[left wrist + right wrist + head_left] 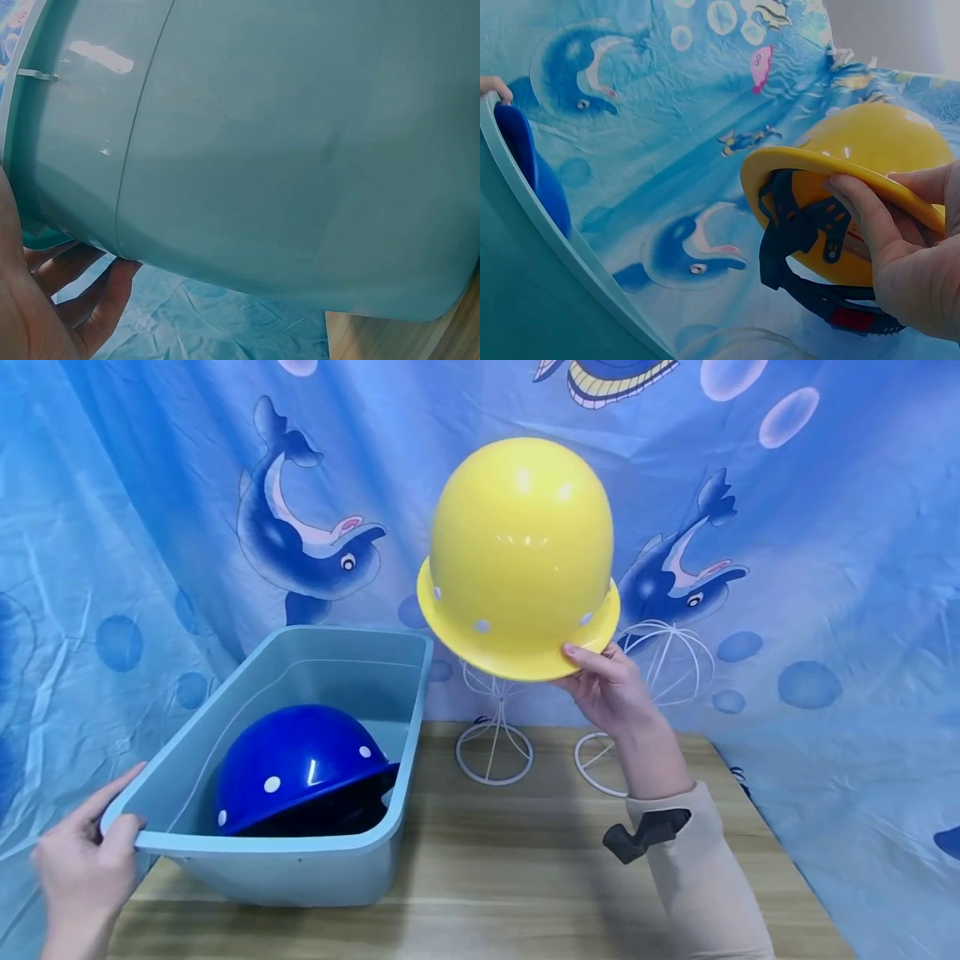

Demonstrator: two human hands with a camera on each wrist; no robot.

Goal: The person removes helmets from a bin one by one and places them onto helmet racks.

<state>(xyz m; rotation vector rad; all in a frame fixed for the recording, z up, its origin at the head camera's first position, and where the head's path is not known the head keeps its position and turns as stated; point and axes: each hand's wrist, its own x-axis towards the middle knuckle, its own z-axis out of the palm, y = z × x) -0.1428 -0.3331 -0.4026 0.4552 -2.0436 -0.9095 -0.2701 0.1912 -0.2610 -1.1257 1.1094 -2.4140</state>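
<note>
In the head view, my right hand [611, 685] pinches the brim of a yellow hard hat [522, 552], held up in the air above the table. The right wrist view shows the hat's black inner harness [795, 225] hanging below the brim. My left hand [90, 860] grips the near-left corner of a teal plastic bin [292, 877], thumb over the rim and fingers around the outside. Inside that bin lies a blue hard hat [300, 760] with white dots, tilted so that its dark underside faces the near right.
Two white wire stands rise at the back of the wooden table [510, 877]: a left stand [495, 752], partly behind the yellow hat, and a right stand [671, 652], partly behind my right forearm. A blue curtain [847, 568] with dolphin prints hangs behind.
</note>
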